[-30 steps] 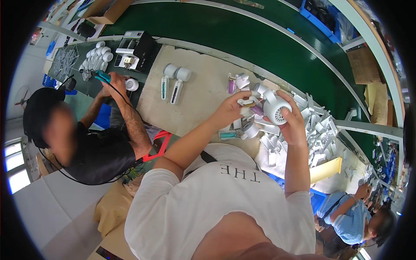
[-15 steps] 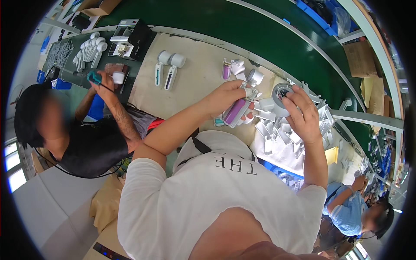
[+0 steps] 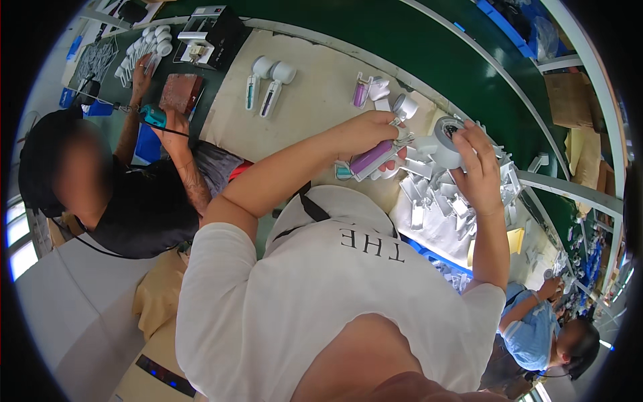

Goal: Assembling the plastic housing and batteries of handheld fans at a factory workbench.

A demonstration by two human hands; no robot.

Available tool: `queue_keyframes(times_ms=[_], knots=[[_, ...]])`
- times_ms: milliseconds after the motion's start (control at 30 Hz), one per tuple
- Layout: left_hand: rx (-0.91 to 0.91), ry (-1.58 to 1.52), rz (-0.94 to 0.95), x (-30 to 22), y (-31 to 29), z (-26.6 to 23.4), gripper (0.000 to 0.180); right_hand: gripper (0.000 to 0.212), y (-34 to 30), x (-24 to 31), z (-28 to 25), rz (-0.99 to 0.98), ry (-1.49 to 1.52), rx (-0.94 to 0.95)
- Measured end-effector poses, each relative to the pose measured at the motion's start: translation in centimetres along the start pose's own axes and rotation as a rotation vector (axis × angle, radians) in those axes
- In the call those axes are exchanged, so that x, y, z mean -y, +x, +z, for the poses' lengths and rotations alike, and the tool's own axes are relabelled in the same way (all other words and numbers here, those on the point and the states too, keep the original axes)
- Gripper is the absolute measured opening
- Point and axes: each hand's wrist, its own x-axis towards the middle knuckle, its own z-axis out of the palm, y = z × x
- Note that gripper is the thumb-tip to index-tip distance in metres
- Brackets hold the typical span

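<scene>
My left hand (image 3: 365, 132) is closed around a white handle housing with a purple cylinder-like part (image 3: 372, 159) in it. White and clear bits stick out at its upper end, by my thumb; their detail is too small to tell. My right hand (image 3: 483, 173) grips a round grey-white head (image 3: 445, 153), fingers over its far side, its dark inside partly showing. The head is close to the handle's upper end; whether they are joined I cannot tell. Beyond my left hand lie another purple-filled housing (image 3: 362, 91) and a loose white round head (image 3: 405, 106).
A pile of white plastic shells (image 3: 445, 201) covers the table below my right hand. Two assembled round-headed handles (image 3: 271, 97) lie further left. At the left a co-worker holds a teal power tool (image 3: 154, 116), near a black machine (image 3: 211, 39). A blue bin (image 3: 435, 256) sits by my front.
The head in my right hand has turned, showing more side wall. The handle in my left hand is tilted flatter. The co-worker's far hand has reached out to the white handles.
</scene>
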Motion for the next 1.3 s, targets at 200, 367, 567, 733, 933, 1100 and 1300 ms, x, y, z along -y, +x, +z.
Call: queue_keyframes(times_ms=[200, 367, 567, 733, 933, 1100, 1300], knots=[[0.061, 0.16, 0.086, -0.1, 0.1, 0.0, 0.021, 0.063, -0.3, -0.8, -0.1, -0.086, -0.048, -0.003], [-0.047, 0.524, 0.255, 1.2, -0.4, -0.3, 0.024, 0.038, -0.5, -0.4, 0.3, -0.212, -0.114, -0.057], [-0.076, 0.903, 0.397, 0.2, -0.6, -0.4, 0.038, 0.052, -0.3, 1.5, -0.3, -0.028, 0.012, 0.07], [-0.088, 1.327, 0.393, 0.5, 0.9, 0.7, 0.035, 0.058, 1.5, 1.8, -2.0, 0.383, 0.403, 0.442], [0.006, 1.331, 0.175, 2.1, 0.1, 0.3, 0.027, 0.057, 0.7, 0.1, 2.1, 0.356, 0.7, 0.555], [0.036, 1.064, 0.097, 3.8, -0.2, -1.8, 0.029, 0.056, -1.5, 0.3, 6.2, 0.38, 0.749, 0.45], [-0.16, -0.012, 0.091, 5.3, 0.8, -2.7, 0.019, 0.025, -6.8, -11.5, 12.0, 0.953, 0.417, 0.115]])
